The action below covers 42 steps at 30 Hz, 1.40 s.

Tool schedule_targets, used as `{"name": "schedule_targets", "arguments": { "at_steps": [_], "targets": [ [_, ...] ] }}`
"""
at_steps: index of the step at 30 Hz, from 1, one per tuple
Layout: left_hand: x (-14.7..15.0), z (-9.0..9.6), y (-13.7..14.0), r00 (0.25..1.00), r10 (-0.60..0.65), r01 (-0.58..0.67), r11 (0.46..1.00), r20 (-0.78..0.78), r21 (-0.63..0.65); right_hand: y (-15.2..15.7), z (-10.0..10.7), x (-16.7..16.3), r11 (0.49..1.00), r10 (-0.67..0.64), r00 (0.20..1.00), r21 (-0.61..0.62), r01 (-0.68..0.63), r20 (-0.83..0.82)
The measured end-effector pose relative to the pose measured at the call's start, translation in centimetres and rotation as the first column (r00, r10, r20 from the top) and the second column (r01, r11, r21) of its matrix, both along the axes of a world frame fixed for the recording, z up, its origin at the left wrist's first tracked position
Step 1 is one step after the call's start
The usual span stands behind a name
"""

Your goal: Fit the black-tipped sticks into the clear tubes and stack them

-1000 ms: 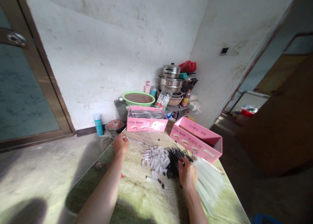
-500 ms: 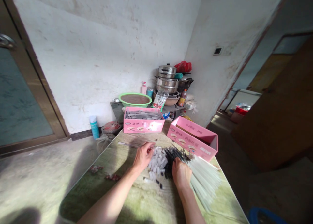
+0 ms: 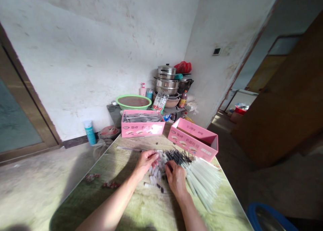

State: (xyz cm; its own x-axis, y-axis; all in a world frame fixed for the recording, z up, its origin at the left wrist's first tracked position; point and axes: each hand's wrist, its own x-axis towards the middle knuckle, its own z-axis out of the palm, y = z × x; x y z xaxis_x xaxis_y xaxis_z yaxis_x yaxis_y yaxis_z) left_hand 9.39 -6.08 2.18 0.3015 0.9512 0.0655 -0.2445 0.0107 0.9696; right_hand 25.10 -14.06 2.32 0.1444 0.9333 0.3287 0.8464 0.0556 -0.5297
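Note:
My left hand (image 3: pixel 147 161) is at the left edge of a loose pile of small whitish translucent caps (image 3: pixel 155 177). Its thumb and fingers come together in a pinch, and whatever is between them is too small to make out. Across the pile, my right hand (image 3: pixel 176 177) has its fingers curled in, their tips hidden behind the hand. Just beyond it, a fanned bundle of long thin translucent sticks (image 3: pixel 205 182) lies with its black ends (image 3: pixel 174 156) toward the caps. Several small black pieces (image 3: pixel 162 190) are scattered near the caps.
Behind the pile stands a pink box (image 3: pixel 142 129) filled with grey-white sticks. A second pink box (image 3: pixel 193 141) sits at the table's right edge. Beyond are a green basin (image 3: pixel 133 103) and stacked steel pots (image 3: pixel 166 79). The table (image 3: pixel 131 207) has a rounded near-left corner.
My right hand has moved left from the black ends of the sticks to the caps, closer to my left hand. The left hand stays by the pile. The view has turned slightly right.

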Motion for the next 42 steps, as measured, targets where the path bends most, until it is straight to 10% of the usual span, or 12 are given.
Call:
{"name": "schedule_targets", "arguments": {
  "at_steps": [10,22,27,33,42],
  "targets": [
    [-0.6,0.3,0.3,0.988,0.115,-0.108,0.991,0.099,-0.073,-1.2,3.4,9.2,0.872,-0.395,0.894,-0.219,0.437,0.211],
    [-0.7,0.1,0.4,0.99,0.091,-0.084,0.994,0.11,-0.071,-1.3,2.6,10.0,0.883,-0.241,0.929,-0.335,0.331,0.281],
    [-0.7,0.0,0.6,0.985,0.099,-0.089,0.993,0.143,-0.071,-1.1,2.2,10.3,0.964,-0.257,0.962,-0.091,0.249,-0.093],
    [-0.8,0.1,0.6,0.969,0.117,-0.102,0.992,0.219,-0.078,-0.5,2.1,8.2,0.912,-0.106,0.665,0.194,0.361,-0.739],
    [-1.0,-0.3,0.8,0.957,0.113,-0.091,0.991,0.267,-0.093,0.4,1.2,5.2,0.967,0.065,0.184,0.107,0.232,-0.981]
  ]
}}
